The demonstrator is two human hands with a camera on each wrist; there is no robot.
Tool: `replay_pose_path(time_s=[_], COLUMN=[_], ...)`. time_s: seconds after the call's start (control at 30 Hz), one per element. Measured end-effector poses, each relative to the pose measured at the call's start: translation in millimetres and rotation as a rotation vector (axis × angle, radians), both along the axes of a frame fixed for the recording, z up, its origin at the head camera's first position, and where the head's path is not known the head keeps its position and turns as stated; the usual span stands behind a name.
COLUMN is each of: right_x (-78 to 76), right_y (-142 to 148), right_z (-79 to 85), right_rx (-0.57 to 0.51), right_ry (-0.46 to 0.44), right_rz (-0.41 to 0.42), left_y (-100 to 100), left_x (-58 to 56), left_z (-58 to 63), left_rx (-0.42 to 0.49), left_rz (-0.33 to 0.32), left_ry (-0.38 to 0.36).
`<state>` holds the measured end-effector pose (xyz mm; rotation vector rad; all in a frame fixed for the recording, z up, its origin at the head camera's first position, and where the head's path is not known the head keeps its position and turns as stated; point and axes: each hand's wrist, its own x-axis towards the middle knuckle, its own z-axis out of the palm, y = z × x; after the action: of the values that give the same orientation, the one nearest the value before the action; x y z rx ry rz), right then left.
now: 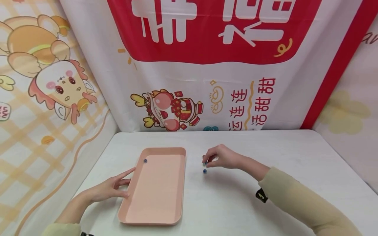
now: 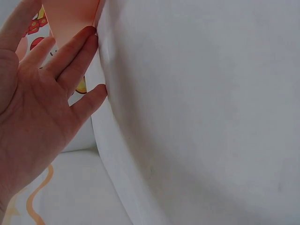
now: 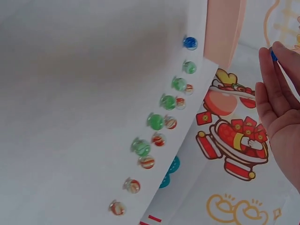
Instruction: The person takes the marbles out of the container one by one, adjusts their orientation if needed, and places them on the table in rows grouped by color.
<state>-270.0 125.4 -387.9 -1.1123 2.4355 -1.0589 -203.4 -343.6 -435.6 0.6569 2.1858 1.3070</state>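
Observation:
My right hand (image 1: 225, 157) is over the white table, right of a pink tray (image 1: 159, 186), and pinches a small blue marble (image 3: 273, 56) between thumb and fingertips. Another blue marble (image 1: 205, 171) lies on the table just below those fingers in the head view. One dark blue marble (image 1: 145, 161) sits inside the tray, in its far left corner. At the tray's left side, my left hand (image 1: 107, 188) is spread, with fingertips and thumb against the rim. In the left wrist view its fingers (image 2: 75, 56) are mostly straight at the tray edge.
The right wrist view shows rows of several green marbles (image 3: 155, 122) and several clear marbles with red-orange swirls (image 3: 132, 186) on the table. A printed cloth (image 1: 189, 75) hangs behind the table's far edge, with more printed cloth (image 1: 44, 131) along the left.

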Motion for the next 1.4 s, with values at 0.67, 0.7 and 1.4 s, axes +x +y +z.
replay_pose_path(time_s=[0.67, 0.7, 1.4], right_x=[-3.1, -3.4, -4.2], right_y=[16, 17, 13], right_z=[-32.3, -34.4, -60.4], right_rx=[-0.016, -0.01, 0.201], right_ry=[-0.013, -0.013, 0.077], right_rz=[-0.148, -0.153, -0.219], left_y=[1, 1, 0], left_x=[-1.6, -1.5, -0.7], left_z=[1.3, 1.2, -0.6], left_rx=[-0.012, -0.009, -0.008], left_rz=[-0.002, -0.004, 0.01], left_ry=[0.013, 0.011, -0.011])
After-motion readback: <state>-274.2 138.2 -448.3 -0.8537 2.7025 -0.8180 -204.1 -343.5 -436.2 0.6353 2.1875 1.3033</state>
